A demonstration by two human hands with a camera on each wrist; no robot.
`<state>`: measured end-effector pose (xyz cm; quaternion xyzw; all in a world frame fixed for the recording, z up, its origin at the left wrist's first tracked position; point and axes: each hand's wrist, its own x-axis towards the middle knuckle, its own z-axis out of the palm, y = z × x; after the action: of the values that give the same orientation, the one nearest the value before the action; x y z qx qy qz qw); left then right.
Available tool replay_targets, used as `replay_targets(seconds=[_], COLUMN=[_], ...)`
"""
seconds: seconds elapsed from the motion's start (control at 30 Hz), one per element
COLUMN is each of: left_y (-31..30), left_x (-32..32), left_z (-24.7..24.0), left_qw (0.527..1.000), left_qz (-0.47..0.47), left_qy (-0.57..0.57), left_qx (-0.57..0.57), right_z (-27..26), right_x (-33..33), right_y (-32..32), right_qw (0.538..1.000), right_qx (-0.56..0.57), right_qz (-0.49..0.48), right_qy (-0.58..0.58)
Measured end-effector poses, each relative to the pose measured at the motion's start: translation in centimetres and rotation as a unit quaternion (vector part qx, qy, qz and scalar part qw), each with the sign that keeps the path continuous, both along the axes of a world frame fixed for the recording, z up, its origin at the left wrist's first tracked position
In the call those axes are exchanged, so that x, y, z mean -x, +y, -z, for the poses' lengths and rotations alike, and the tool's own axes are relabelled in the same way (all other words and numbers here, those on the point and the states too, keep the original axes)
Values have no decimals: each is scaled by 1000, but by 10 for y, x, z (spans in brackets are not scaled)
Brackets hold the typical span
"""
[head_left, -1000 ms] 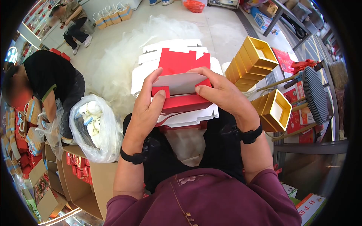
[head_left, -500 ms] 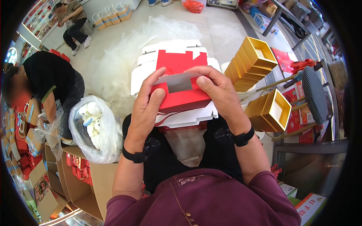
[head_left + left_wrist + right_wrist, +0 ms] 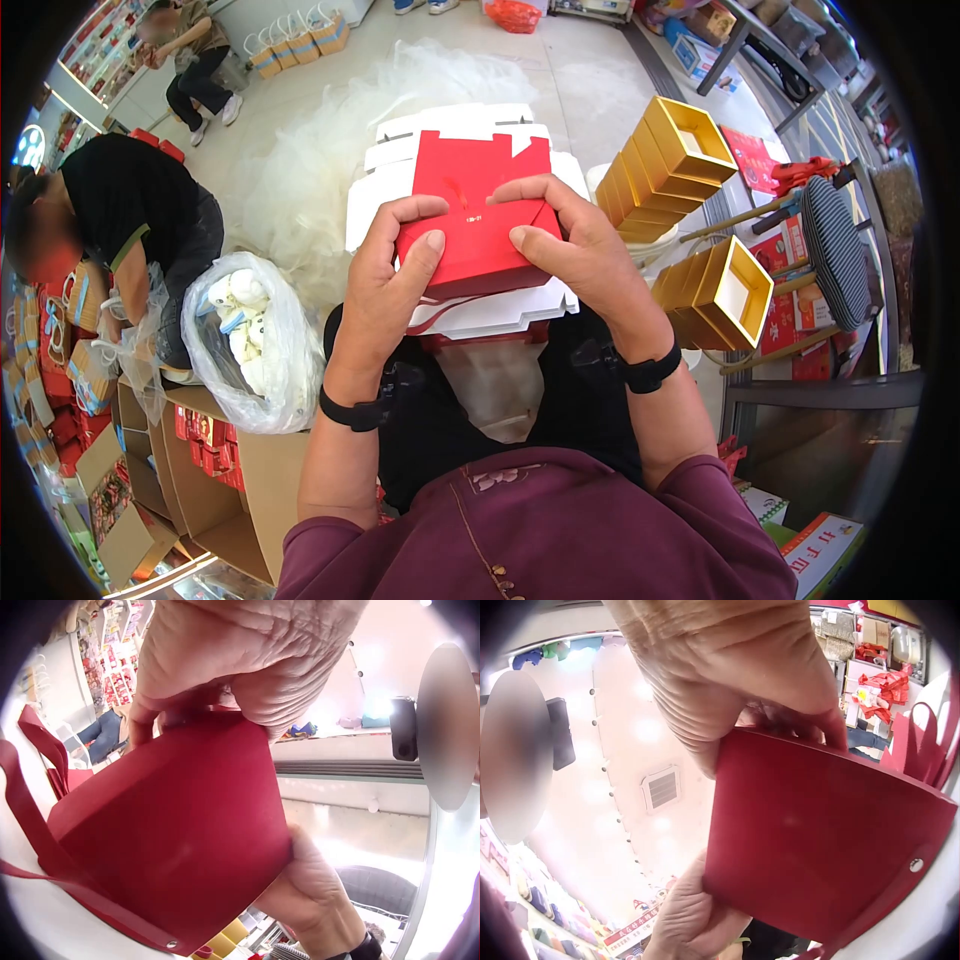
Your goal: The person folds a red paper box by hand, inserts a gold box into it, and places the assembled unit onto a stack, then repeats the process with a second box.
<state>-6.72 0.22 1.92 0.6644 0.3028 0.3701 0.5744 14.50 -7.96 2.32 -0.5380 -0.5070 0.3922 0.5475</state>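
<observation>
A red cardboard gift box (image 3: 475,262) with small gold lettering on its top sits between my two hands. My left hand (image 3: 392,265) grips its left end, thumb on the top's near edge and fingers at the far edge. At the other end, my right hand (image 3: 585,250) grips it the same way, its thumb close to the near corner. A red strap (image 3: 97,904) is riveted to the box's lower part, seen in the left wrist view. In the right wrist view a silver rivet (image 3: 916,865) shows on the end panel. The inside is hidden under the top.
Underneath lies a stack of white flat cartons (image 3: 372,205), a red flat sheet (image 3: 480,160) on top. Gold boxes (image 3: 650,175) stand stacked at right, near a striped stool (image 3: 835,255). At left, a plastic bag (image 3: 205,350) holds white plush toys, beside a bent-over person (image 3: 135,215).
The box's pale raised flap has folded down toward me. Its opening is now covered by the red top, and the gold lettering shows. Both hands' fingers have shifted along the far edge.
</observation>
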Motion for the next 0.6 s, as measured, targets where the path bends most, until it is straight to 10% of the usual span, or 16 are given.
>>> replay_targets(seconds=[0.6], left_y=[-5], left_x=[1], left_z=[-4], left_qw=[998], left_qz=[8], left_qy=[56], left_qx=[-12], right_z=[4], right_x=[-1], right_y=[-5], right_qw=[999], right_qx=[-4], right_qz=[-2], right_qy=[-40])
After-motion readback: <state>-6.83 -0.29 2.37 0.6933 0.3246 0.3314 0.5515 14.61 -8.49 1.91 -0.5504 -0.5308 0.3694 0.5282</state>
